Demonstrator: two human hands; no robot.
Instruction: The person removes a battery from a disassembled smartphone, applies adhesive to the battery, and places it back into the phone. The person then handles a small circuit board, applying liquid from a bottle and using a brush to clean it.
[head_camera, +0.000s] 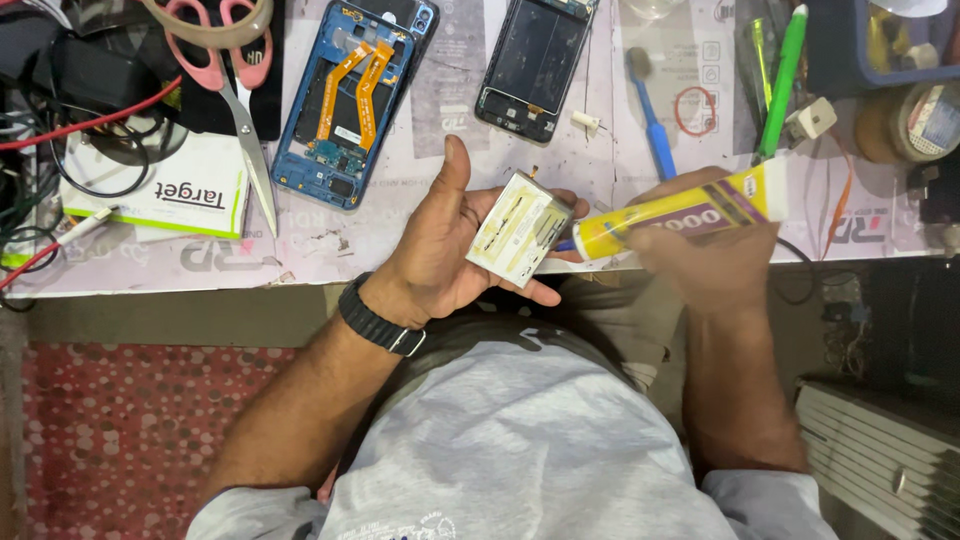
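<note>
A person's left hand (450, 245) cradles a flat, pale yellow phone battery (520, 228) in its open palm, thumb raised and fingers curled under the pack's lower edge, while the right hand (705, 255) is closed around a yellow glue tube (680, 212) with a purple band, its nozzle end pointed at the battery's right side and almost touching it; the tube looks blurred. Both hands hover just over the near edge of the worktop (420, 110), which is covered with pale printed paper. A dark band (380, 318) circles the left wrist. Beyond the left hand, toward the far edge, lies an opened blue phone frame (345, 100) with two orange ribbon cables running down its middle, and to its right a second dark phone body (530, 65). Pink-handled scissors (235, 90) rest left of the blue frame, blades pointing toward the near edge, beside a white and green booklet (165, 190). Red and black wires (70, 120) tangle at the far left corner. Right of the dark phone, a blue-handled brush (652, 120) and a red rubber ring (694, 110) lie on the paper, with a green pen (782, 80) and a roll of tape (915, 120) near the far right corner.
</note>
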